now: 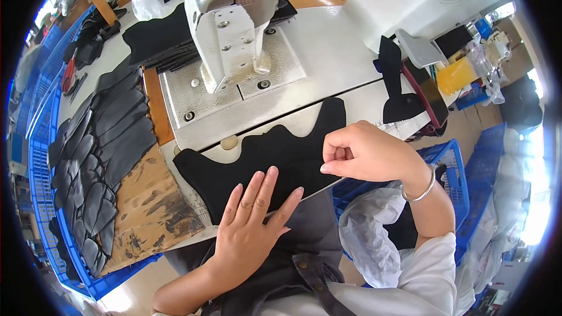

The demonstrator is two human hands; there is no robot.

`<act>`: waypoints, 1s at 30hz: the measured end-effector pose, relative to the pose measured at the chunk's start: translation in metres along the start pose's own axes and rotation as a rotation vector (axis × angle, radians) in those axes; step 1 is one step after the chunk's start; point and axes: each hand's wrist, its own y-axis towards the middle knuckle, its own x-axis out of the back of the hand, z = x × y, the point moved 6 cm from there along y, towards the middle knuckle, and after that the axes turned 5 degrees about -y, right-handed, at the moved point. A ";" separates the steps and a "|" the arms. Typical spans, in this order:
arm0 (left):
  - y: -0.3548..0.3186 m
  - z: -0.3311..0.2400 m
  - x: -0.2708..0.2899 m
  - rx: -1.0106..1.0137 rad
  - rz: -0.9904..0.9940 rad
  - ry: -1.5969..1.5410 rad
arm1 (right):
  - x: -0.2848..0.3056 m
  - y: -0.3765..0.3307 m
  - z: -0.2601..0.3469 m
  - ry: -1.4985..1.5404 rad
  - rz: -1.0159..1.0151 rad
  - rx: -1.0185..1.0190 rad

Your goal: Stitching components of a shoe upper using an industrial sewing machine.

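Note:
A black, soft-looking cut piece with a wavy far edge lies at the front of the sewing machine table. My left hand rests on its near part, fingers stretched out and spread. Over the piece's right end, my right hand is closed with fingers curled and the thumb drawn in. Whatever those fingers hold, if anything, is hidden. Just beyond the piece stands the sewing machine head, above a textured metal plate.
Black leather-like pieces overlap on a worn board at the left, beside a blue crate. More black pieces are stacked behind the machine. Red-handled scissors lie far left. At right are a small black part and another blue crate.

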 end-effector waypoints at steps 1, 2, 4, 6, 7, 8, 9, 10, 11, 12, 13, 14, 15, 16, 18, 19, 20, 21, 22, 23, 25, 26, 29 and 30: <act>0.000 0.000 0.000 -0.002 0.002 0.000 | -0.001 0.001 -0.002 0.009 -0.002 0.003; 0.000 0.000 0.001 0.007 0.011 0.001 | 0.000 0.000 -0.002 0.010 -0.002 0.002; 0.001 0.002 0.000 0.016 0.021 0.001 | 0.000 -0.001 -0.002 0.017 0.009 -0.003; 0.001 0.002 0.000 0.007 0.020 -0.012 | -0.001 -0.001 -0.004 0.014 0.002 -0.005; 0.001 0.002 0.001 0.009 0.021 -0.011 | -0.002 -0.001 -0.004 0.011 -0.006 -0.002; 0.001 0.002 0.001 0.007 0.017 -0.008 | -0.002 -0.002 -0.004 0.012 -0.004 0.000; 0.001 0.002 0.002 0.005 0.012 -0.006 | -0.002 -0.002 -0.003 -0.003 -0.010 0.009; 0.001 0.002 0.003 0.006 0.012 -0.005 | -0.001 -0.002 -0.002 -0.018 -0.016 0.019; 0.001 0.002 0.003 0.005 0.018 -0.013 | -0.001 -0.002 -0.002 -0.018 -0.016 0.019; 0.001 0.002 0.003 0.003 0.024 -0.021 | -0.002 -0.001 -0.002 -0.030 -0.006 0.017; 0.001 0.002 0.003 0.005 0.023 -0.020 | -0.002 0.000 -0.002 -0.042 0.004 0.016; 0.001 0.002 0.003 0.008 0.017 -0.029 | -0.002 0.000 -0.001 -0.042 0.004 0.018; 0.000 0.002 0.003 0.010 0.010 -0.038 | -0.002 0.000 -0.001 -0.051 0.014 0.013; 0.000 0.003 0.001 0.011 0.009 -0.038 | -0.002 0.000 -0.001 -0.060 0.025 0.009; -0.002 0.003 -0.003 -0.023 0.011 -0.006 | -0.003 0.000 -0.002 -0.067 0.026 0.007; -0.002 0.003 -0.003 -0.021 0.011 -0.004 | -0.004 0.000 -0.002 -0.073 0.028 0.009; -0.002 0.002 -0.003 -0.024 0.010 0.010 | -0.004 0.000 -0.001 -0.074 0.028 0.010; -0.002 0.002 -0.002 -0.027 0.008 0.025 | -0.004 0.000 -0.001 -0.088 0.016 0.017; -0.002 0.002 -0.002 -0.026 0.008 0.026 | -0.004 -0.001 0.000 -0.102 0.003 0.025; -0.002 0.002 -0.001 -0.022 0.007 0.017 | -0.005 -0.001 0.000 -0.103 0.003 0.026; -0.001 0.001 -0.002 -0.017 0.004 0.007 | -0.004 -0.003 0.000 -0.108 -0.034 0.059; 0.001 0.001 -0.003 -0.021 -0.001 0.008 | -0.003 -0.005 0.000 -0.111 -0.034 0.058; 0.003 0.000 -0.002 -0.019 -0.021 0.013 | -0.002 -0.010 0.006 -0.173 -0.041 0.036; 0.005 -0.001 -0.002 -0.019 -0.034 0.015 | 0.004 -0.014 0.011 -0.318 -0.157 -0.003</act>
